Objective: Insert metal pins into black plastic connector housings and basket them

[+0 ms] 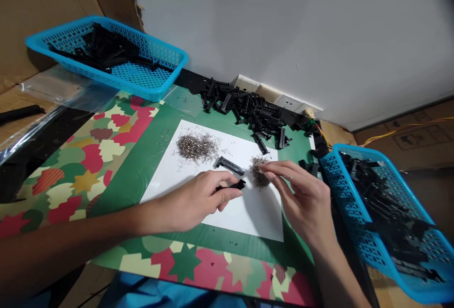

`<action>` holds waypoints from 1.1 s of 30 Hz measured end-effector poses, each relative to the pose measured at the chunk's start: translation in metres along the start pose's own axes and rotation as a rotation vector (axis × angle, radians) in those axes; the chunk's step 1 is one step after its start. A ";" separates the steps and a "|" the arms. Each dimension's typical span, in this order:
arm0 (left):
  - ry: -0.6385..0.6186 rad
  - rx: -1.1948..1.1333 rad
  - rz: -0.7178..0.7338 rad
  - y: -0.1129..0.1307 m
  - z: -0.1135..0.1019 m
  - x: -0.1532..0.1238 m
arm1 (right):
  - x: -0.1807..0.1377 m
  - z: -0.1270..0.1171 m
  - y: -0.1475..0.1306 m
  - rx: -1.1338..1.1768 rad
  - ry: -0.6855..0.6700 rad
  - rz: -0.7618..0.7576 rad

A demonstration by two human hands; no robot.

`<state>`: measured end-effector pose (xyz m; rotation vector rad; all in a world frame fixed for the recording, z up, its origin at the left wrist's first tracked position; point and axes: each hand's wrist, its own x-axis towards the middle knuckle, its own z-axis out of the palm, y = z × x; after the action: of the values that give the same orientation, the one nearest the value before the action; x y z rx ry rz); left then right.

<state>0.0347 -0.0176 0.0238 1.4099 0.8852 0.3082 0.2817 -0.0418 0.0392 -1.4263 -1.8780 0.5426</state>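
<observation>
My left hand (200, 199) rests on a white sheet (248, 213) and pinches a small black plastic part (236, 185) between thumb and fingers. My right hand (301, 192) hovers just right of it, fingertips drawn together over a small heap of tiny metal springs (260, 175); whether it holds one is too small to see. A second black part (230, 164) lies on the sheet just beyond my left hand. A larger heap of springs (197, 146) lies at the sheet's far left.
A pile of black plastic parts (248, 109) lies along the wall. A blue basket (117, 62) with black parts stands at the far left, another blue basket (386, 223) at the right. The colourful patterned mat (88, 166) covers the table.
</observation>
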 end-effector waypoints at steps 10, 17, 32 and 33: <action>-0.010 0.024 -0.039 0.002 0.000 -0.001 | -0.006 0.028 0.008 0.322 0.064 0.266; -0.011 0.023 -0.036 0.001 0.000 0.000 | -0.009 0.030 0.008 0.272 0.085 0.245; 0.000 0.044 -0.041 -0.003 0.001 -0.001 | -0.013 0.038 0.001 0.173 0.148 0.172; 0.000 0.031 -0.037 -0.003 0.001 0.000 | -0.014 0.038 0.001 0.171 0.147 0.168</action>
<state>0.0341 -0.0192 0.0208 1.4207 0.9189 0.2671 0.2559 -0.0513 0.0090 -1.4757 -1.5680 0.6441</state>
